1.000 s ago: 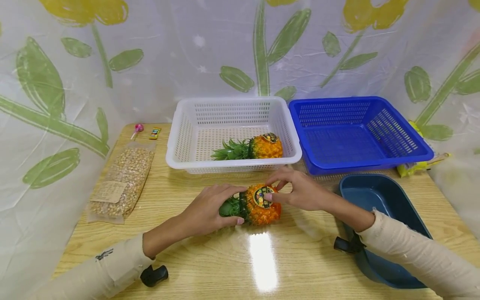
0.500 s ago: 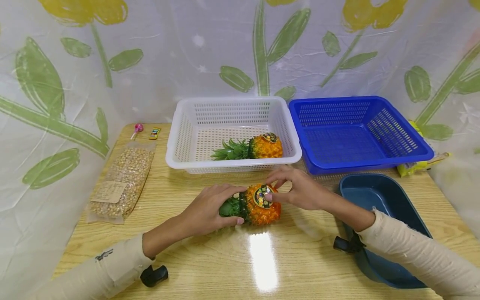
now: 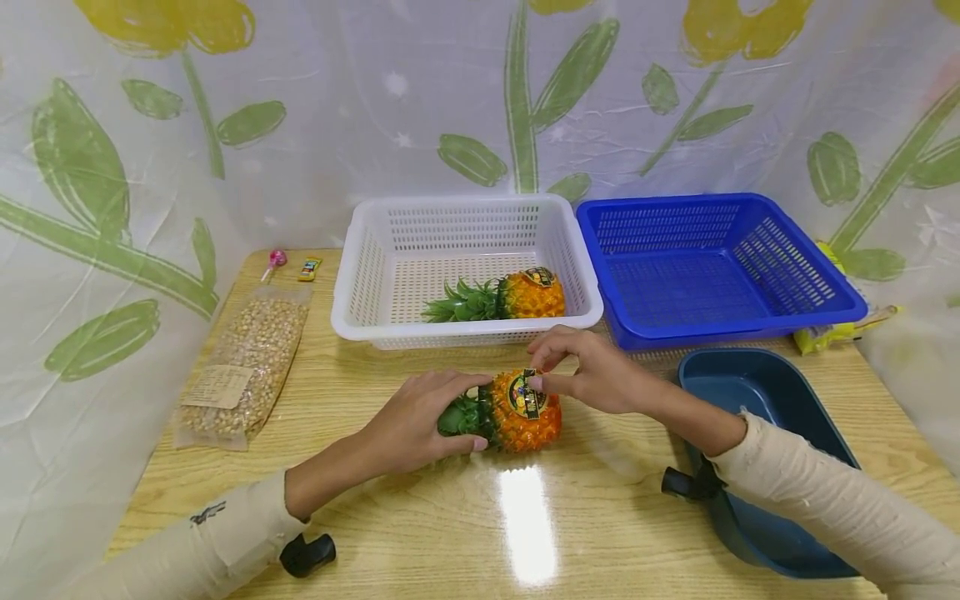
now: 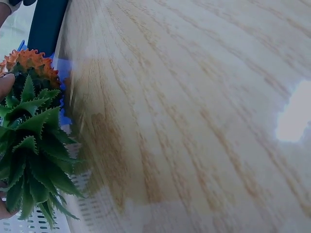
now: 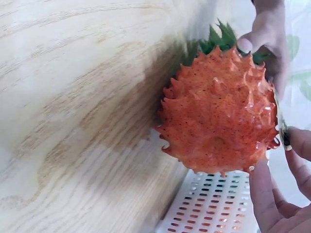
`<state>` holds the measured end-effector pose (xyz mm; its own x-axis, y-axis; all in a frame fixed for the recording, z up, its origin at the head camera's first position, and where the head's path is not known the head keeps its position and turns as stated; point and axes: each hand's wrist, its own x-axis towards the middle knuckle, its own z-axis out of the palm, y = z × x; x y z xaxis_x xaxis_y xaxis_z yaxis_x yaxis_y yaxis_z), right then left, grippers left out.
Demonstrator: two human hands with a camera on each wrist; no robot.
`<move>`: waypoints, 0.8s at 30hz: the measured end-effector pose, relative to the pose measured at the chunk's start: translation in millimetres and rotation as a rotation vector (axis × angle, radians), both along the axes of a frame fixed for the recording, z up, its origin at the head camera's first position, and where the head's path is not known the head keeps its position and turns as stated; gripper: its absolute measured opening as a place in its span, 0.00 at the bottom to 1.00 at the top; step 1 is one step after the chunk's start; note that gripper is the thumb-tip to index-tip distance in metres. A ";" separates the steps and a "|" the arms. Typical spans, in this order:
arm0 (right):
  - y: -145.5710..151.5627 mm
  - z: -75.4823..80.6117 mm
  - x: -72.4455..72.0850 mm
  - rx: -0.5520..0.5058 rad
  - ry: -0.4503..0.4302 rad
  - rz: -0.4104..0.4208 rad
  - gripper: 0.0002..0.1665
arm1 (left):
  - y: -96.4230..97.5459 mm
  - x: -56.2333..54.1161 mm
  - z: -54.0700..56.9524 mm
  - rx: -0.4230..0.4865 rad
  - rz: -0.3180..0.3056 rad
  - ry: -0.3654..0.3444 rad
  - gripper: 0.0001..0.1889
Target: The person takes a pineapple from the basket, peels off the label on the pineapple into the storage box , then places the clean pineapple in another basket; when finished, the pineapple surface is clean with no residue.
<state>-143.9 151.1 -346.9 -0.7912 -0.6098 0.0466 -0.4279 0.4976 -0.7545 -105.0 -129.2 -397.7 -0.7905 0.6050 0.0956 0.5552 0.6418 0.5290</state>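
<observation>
A small, glossy orange pineapple (image 3: 536, 435) lies on its side on the table, its green crown pointing left. My left hand (image 3: 416, 421) grips it where the crown meets the body, with the thumb on the near side. On top of the fruit is a round black-and-gold label (image 3: 519, 395). My right hand (image 3: 603, 375) pinches the right edge of that label. Seen in the right wrist view, the label's edge (image 5: 283, 125) stands along the fruit's side, right at the thumb and a finger. Serrated crown leaves (image 4: 36, 141) fill the left of the left wrist view.
Behind stands a white basket (image 3: 465, 330) holding a second pineapple (image 3: 531, 294), with a blue basket (image 3: 720, 321) beside it. A dark teal tub (image 3: 738, 533) sits under the right forearm. At left lie a bag of kernels (image 3: 258, 333), a lollipop (image 3: 277, 257) and a small wrapped candy (image 3: 310, 268).
My right hand has shifted slightly up and left, its thumb moving with it at the label's edge. The left hand and the pineapple stay in place.
</observation>
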 end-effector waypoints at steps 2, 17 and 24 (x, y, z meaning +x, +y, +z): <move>-0.2 1.7 -0.4 -0.007 -0.001 0.012 0.03 | 0.1 -0.1 -0.3 0.001 0.001 0.002 0.39; 1.0 16.9 5.8 -0.093 -0.133 0.091 0.06 | -0.1 -0.9 -1.2 0.010 -0.001 0.006 0.39; 5.9 24.0 8.9 -0.123 -0.224 0.077 0.03 | -0.4 -0.3 -0.8 -0.009 -0.001 0.001 0.39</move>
<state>-135.0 157.0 -322.9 -0.7417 -0.6691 -0.0470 -0.2762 0.3686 -0.8876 -105.3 -129.5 -398.5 -0.7896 0.6069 0.0910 0.5567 0.6459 0.5224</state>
